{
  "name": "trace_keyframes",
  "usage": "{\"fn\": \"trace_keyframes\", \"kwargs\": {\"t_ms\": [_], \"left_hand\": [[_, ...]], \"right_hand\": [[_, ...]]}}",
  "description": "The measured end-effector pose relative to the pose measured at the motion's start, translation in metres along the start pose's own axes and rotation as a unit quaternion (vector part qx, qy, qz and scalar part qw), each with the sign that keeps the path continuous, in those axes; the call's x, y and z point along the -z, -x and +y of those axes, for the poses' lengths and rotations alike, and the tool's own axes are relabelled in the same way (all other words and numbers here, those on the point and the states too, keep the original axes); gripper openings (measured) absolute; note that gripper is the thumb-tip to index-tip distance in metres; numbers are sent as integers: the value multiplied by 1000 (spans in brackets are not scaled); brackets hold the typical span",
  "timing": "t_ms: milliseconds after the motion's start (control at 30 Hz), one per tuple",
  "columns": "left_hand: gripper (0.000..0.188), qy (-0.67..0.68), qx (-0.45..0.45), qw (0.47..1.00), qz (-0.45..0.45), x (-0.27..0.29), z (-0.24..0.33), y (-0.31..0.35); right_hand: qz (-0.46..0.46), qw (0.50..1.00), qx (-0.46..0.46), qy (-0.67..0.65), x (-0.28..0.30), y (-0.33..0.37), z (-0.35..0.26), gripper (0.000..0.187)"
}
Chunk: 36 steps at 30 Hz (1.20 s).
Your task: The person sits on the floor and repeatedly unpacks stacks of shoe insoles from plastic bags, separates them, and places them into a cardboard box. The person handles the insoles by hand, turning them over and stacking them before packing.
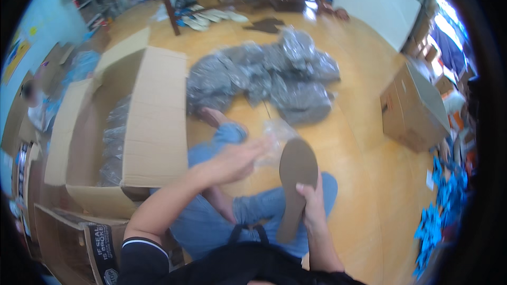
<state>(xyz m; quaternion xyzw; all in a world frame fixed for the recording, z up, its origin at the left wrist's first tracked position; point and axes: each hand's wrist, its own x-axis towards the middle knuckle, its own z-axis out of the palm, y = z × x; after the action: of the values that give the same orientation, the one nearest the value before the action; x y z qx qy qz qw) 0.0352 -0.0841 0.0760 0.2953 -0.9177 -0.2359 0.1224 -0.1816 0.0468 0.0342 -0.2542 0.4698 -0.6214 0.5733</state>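
Note:
My right hand [313, 203] grips a stack or single piece of brown, sole-shaped insole [297, 166], with the thumb on its face and the fingers behind it. The insole stands tilted upright above my crossed legs, its wide end up. To its left, my left hand [240, 159] is raised over my leg and smeared by motion, so its finger positions are unclear. Right by its fingertips is a clear plastic bag [279, 133]; whether the hand touches it cannot be made out. In front of me, a heap of grey, plastic-wrapped bundles [264, 74] lies on the floor.
A large open cardboard box [158, 116] at left holds more plastic-wrapped bundles [116, 137]. Another carton [60, 243] stands nearer me. At right are a closed carton [409, 108] and blue scraps [441, 211]. A table [174, 13] stands at the back, with pale pieces [211, 17] beneath.

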Motion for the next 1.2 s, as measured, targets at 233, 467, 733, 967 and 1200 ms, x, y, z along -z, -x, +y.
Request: {"fn": "trace_keyframes", "kwargs": {"t_ms": [233, 467, 733, 967, 1200], "left_hand": [[79, 99, 85, 990, 50, 3, -11, -7], [82, 190, 72, 979, 13, -39, 15, -27], [90, 371, 67, 926, -25, -75, 57, -28], [93, 288, -37, 957, 23, -76, 44, -11], [84, 196, -1, 974, 117, -80, 46, 8]], "right_hand": [[21, 996, -58, -70, 27, 5, -13, 68], [11, 992, -77, -101, 39, 46, -61, 73], [-92, 977, -165, 102, 75, 45, -84, 103], [-134, 959, -160, 192, 69, 24, -48, 103], [-86, 966, -129, 208, 54, 18, -25, 100]]}}
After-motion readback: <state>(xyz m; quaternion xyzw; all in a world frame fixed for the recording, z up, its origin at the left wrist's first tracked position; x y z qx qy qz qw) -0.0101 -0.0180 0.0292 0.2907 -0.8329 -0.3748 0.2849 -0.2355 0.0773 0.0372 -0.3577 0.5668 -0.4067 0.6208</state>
